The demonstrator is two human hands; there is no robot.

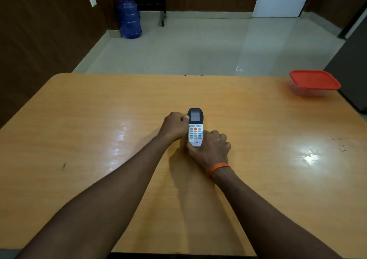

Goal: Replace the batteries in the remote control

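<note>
table [99, 119] | remote control [195, 133] face-up — left hand [174, 126] pinches its side, fingers curled | right hand [210, 149] grips near end

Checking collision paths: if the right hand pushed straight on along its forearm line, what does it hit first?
Likely the left hand, just past the remote that the right hand holds by its near end; depth is unclear.
</note>
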